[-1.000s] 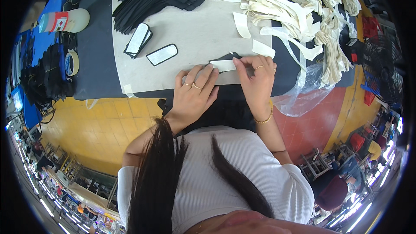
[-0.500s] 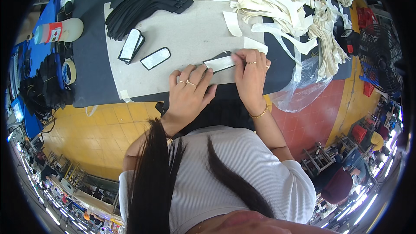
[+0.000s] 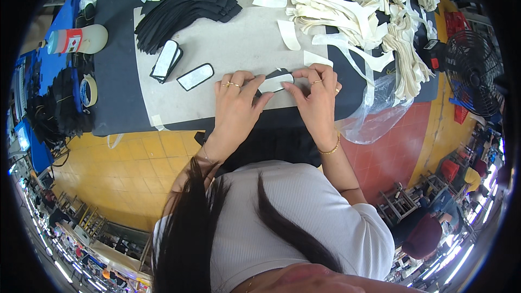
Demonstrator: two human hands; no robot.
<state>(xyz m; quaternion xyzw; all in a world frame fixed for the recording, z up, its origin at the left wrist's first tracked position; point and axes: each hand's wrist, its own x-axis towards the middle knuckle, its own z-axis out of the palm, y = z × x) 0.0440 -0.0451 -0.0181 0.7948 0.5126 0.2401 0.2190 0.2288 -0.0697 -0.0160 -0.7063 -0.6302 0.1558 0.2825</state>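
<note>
A small fabric piece (image 3: 275, 83), white on top with a black edge and one rounded end, lies on the grey sheet in front of me. My left hand (image 3: 237, 100) grips its left end, fingertips on top and thumb at the near edge. At the rounded right end, the thumb and forefinger of my right hand (image 3: 316, 100) pinch the black edge. Left of my hands lies a similar black-edged white piece (image 3: 195, 77). Beyond it is a short stack (image 3: 166, 62) of the same kind. My fingertips partly cover the worked piece's ends.
Black fabric strips (image 3: 187, 8) are fanned out at the far left of the grey sheet (image 3: 179, 109). Cream strips (image 3: 347, 13) heap up at the right, above a clear plastic bag (image 3: 374, 114). A bottle (image 3: 81, 39), a tape roll (image 3: 88, 90) and a black fan (image 3: 474, 73) stand at the sides.
My right thumb has come out to the piece's near right edge, and its rounded end now shows. My left fingers have shifted slightly right, closer along the piece. The view has tilted a little.
</note>
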